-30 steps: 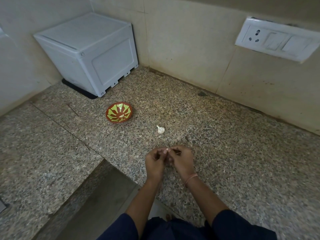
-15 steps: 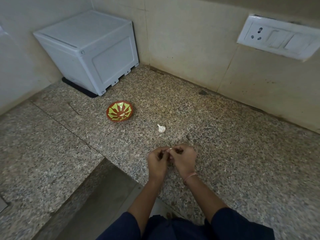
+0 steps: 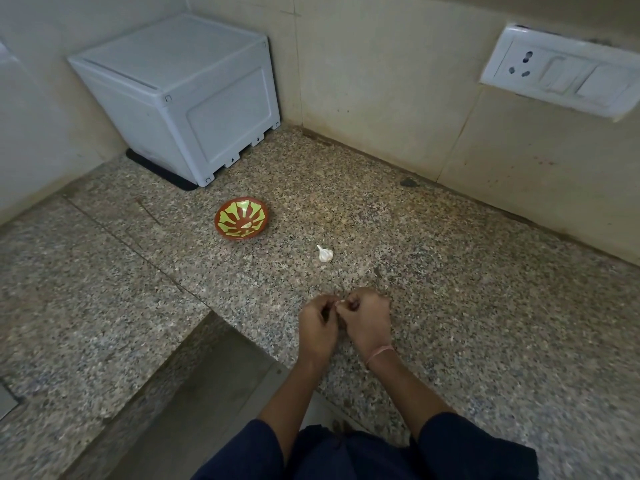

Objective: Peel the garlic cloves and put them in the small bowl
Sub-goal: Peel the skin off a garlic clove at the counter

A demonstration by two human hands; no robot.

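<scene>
You look mid-peel: left hand and right hand both pinch the clove — next, bare it for the small bowl.

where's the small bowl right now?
Head view, left of centre: the small bowl sits on the counter, between the white box and the garlic bulb, apart from both.

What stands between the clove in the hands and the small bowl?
Nothing visible. The left hand and right hand pinch the garlic clove; only bare counter runs from there to the small bowl. The garlic bulb lies right of that line, apart from it.
</scene>
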